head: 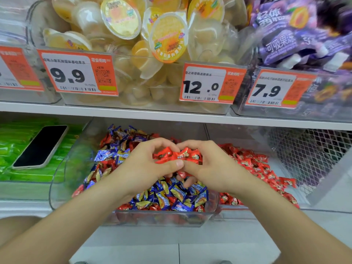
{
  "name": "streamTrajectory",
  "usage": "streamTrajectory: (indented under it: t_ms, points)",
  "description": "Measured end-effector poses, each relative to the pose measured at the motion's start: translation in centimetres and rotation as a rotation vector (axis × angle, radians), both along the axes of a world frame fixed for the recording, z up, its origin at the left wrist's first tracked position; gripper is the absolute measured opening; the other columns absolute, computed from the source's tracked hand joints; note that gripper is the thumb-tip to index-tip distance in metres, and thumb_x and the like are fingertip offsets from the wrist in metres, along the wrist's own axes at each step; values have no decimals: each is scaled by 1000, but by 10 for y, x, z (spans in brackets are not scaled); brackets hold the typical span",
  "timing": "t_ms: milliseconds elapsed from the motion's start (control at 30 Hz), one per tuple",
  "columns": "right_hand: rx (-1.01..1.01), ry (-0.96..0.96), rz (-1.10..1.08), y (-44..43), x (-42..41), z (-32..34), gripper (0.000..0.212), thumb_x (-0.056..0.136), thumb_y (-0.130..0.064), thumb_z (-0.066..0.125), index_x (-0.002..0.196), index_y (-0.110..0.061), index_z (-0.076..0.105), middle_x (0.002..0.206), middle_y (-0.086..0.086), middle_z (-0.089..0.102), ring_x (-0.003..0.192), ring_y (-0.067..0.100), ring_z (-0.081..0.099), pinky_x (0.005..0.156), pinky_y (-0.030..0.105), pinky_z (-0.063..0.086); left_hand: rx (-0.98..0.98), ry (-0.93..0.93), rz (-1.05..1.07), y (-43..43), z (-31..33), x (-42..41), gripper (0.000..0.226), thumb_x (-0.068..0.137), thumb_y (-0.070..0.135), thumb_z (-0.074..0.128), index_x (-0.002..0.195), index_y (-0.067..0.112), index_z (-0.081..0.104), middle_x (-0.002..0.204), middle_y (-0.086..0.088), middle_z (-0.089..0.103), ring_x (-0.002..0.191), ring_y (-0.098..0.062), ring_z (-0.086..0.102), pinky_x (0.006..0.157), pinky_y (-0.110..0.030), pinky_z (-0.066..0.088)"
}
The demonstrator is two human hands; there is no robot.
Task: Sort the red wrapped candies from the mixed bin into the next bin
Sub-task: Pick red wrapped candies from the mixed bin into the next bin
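The person's left grip (146, 164) and right grip (207, 164) are cupping a small cluster of red wrapped candies (179, 156) between them. The fingers are curling over the top and the thumbs are meeting underneath, most likely so that several loose pieces can be carried in one go without spilling. The two grips are hovering just above the mixed bin (162, 216), where more red pieces are lying directly below among the blue and gold candies (179, 195). The next bin (257, 209) is sitting just to the right of the right grip and is holding only red wrappers, so the handful is probably heading that way. Well to the left of the left grip, a phone (41, 146) is lying face up on a bed of green packets (28, 168), seemingly parked there so both hands are free. Above the grips, along the shelf (133, 111) edge, orange price tags are showing "9.9" (76, 73), "12.0" (209, 83) and "7.9" (276, 88). Each is carrying barcodes and small Chinese print that is too blurred to read. The first two are fronting a bin of yellow jelly cups (167, 37), and the third is fronting purple pouches (297, 35) printed with "可吸果冻". The lettering on the candy wrappers is too small to make out.
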State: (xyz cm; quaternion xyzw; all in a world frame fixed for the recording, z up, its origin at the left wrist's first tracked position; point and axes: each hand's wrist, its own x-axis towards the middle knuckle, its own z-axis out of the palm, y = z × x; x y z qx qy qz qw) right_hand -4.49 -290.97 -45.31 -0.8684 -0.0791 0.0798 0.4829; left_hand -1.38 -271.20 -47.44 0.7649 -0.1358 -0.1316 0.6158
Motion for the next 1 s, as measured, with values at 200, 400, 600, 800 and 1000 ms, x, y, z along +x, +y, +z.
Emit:
streamTrajectory:
  t_ms: [200,400,600,800,1000]
  points:
    - [-185,-145,-127,-12,-8,4,28,105,-20,64,129,-31,71,74,1,75,59,12,75,57,21,56,71,-30,63,-7,-5,0,6,96,18,75,95,22,78,81,-10,77,67,-17,70,73,-33,63]
    - [26,-101,-153,-19,-10,12,21,107,-29,62,124,-37,71,70,9,72,50,18,65,54,29,53,-106,90,38,-11,-2,-6,7,100,18,69,101,14,74,78,-11,71,66,-20,61,65,-26,55]
    - [250,-29,-202,-42,-23,21,9,101,-26,72,101,-22,80,68,9,64,57,17,54,50,26,46,-78,-122,-55,-35,17,-20,10,102,19,65,110,19,70,75,-3,69,59,-15,58,56,-22,48]
    - [-299,-87,-408,-111,-28,9,13,87,-25,69,80,-29,79,61,-13,70,56,8,61,61,27,48,313,-552,-306,-92,34,-22,9,104,29,61,105,35,68,92,13,68,86,-2,62,76,-17,47]
    - [-448,13,-335,-151,-35,-5,33,77,-32,79,109,-41,76,101,-12,77,95,11,72,89,40,59,655,-662,-509,-163,30,5,27,104,39,60,130,32,61,122,6,68,116,-18,61,101,-45,49]
